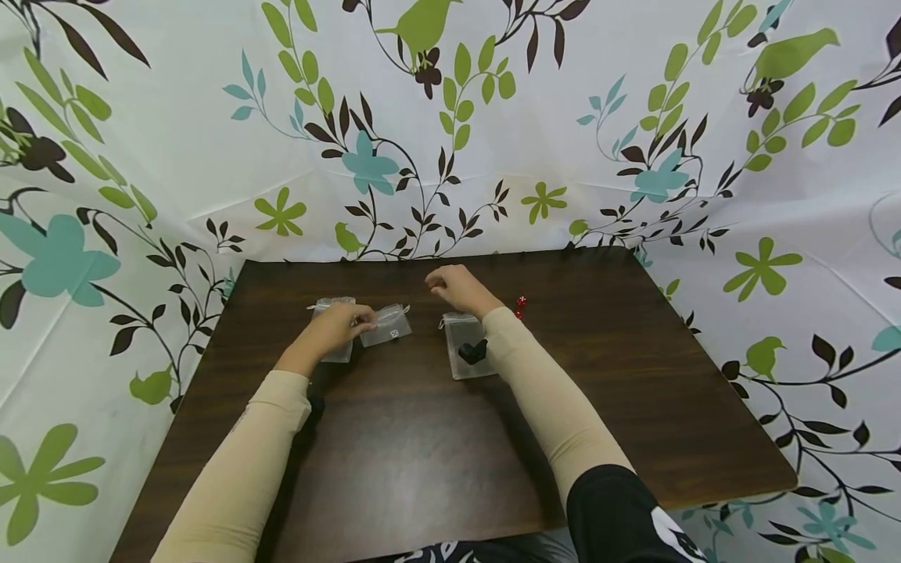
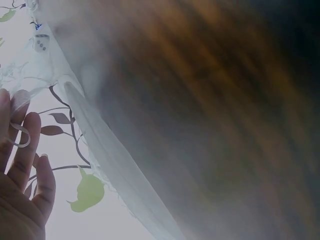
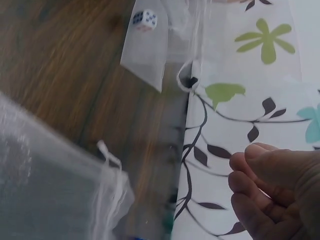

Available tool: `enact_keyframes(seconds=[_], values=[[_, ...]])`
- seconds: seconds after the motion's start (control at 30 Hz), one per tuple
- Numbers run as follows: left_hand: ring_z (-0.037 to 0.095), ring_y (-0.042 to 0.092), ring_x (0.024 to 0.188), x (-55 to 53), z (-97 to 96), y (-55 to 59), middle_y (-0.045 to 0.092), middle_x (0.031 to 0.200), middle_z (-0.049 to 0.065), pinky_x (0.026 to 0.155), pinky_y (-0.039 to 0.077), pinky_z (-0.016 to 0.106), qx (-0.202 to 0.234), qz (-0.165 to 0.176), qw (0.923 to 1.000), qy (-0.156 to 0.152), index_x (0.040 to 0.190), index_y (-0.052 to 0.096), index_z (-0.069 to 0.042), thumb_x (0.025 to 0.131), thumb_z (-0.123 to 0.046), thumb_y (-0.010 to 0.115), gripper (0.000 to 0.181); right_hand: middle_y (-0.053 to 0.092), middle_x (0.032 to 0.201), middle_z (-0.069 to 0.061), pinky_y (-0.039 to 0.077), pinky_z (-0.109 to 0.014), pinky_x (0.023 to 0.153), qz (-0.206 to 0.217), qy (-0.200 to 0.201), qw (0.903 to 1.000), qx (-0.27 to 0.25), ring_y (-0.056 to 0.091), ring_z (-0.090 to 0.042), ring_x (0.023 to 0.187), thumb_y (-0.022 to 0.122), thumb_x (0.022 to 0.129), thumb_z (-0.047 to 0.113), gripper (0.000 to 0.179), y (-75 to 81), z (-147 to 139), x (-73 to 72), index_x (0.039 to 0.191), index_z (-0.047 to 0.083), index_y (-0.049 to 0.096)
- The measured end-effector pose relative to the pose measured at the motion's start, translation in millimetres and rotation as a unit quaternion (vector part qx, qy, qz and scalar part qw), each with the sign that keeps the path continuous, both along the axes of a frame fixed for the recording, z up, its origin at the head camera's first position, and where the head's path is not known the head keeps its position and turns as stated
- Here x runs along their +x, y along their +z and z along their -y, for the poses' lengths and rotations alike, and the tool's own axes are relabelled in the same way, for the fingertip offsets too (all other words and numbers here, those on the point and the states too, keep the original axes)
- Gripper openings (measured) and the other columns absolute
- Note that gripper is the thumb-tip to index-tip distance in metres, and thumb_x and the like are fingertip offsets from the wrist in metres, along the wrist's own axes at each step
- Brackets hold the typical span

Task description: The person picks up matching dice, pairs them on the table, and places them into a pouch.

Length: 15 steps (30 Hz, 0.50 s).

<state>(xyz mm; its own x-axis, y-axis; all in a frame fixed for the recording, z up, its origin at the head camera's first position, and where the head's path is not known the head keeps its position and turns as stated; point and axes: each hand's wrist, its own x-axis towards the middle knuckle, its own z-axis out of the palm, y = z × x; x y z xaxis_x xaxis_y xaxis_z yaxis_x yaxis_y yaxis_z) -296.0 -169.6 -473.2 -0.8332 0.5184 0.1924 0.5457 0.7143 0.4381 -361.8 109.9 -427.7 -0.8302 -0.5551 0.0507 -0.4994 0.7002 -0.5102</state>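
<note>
My left hand (image 1: 345,322) pinches the left end of a small sheer white drawstring bag (image 1: 376,336), and a white die (image 1: 395,334) shows inside it. In the left wrist view, the bag's cord (image 2: 22,137) loops across the fingers. Partly under this hand, another sheer bag (image 1: 341,353) lies on the table. My right hand (image 1: 461,288) is above the table's far part, its fingers loosely bent and holding nothing. Below that wrist a third sheer bag (image 1: 456,361) lies flat, its cord (image 3: 111,157) at the top edge.
Small red dice-like pieces (image 1: 521,303) sit just right of the right forearm. The dark wooden table (image 1: 598,407) ends at a patterned cloth (image 1: 450,156) hanging behind it and at the sides.
</note>
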Motion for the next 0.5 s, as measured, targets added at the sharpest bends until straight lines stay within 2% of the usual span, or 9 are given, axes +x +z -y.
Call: enact_keyframes(seconds=[0.3,0.5], values=[[0.027,0.071,0.09,0.1,1.3,2.4,0.075,0.096,0.009,0.08,0.056,0.045,0.003,0.008,1.0,0.004,0.102,0.074,-0.005,0.093,-0.011,0.074,0.011,0.071,0.117,-0.018,0.054,-0.037,0.091,0.015,-0.019,0.9997,-0.004,0.068,-0.027,0.106,0.062,0.1,0.001,0.028,-11.7,-11.8,-10.1,0.127,-0.006,0.066],[0.026,0.071,0.088,-0.6,-0.1,3.1,0.075,0.095,0.008,0.079,0.056,0.044,0.002,-0.002,1.0,0.0,0.101,0.074,-0.006,0.092,-0.011,0.074,0.01,0.071,0.116,-0.016,0.054,-0.037,0.089,0.02,-0.04,0.999,0.002,0.067,-0.027,0.106,0.064,0.099,0.0,0.028,-23.1,-24.2,-15.7,0.126,-0.005,0.067]])
